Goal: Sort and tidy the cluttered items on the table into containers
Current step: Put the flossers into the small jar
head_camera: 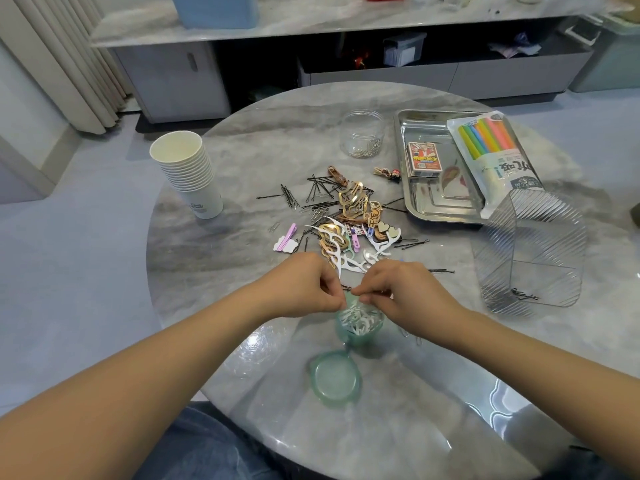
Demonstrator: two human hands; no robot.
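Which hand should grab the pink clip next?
Left. The pink clip lies up-left of the left hand; the right hand would likely have to cross over it and the green jar.

The straw packet carries large Chinese print, perhaps "一口吸"; the paper cups' script is illegible
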